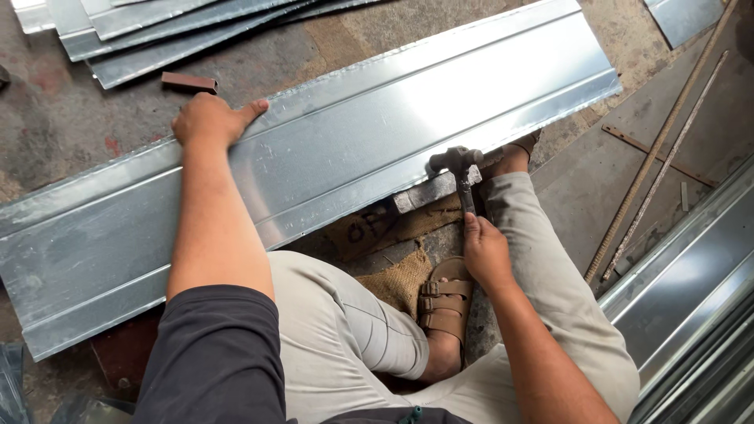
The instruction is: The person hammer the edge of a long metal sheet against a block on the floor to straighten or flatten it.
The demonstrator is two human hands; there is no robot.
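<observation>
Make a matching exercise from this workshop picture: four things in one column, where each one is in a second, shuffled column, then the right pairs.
Things
1. left hand
2. right hand
3. hammer head
4. long metal rods

Places
A. on the floor at the right
B. at the near edge of the metal sheet
C. pressed flat on the sheet's far edge
D. gripping the hammer handle

Pairs: 1-C, 2-D, 3-B, 4-A
</observation>
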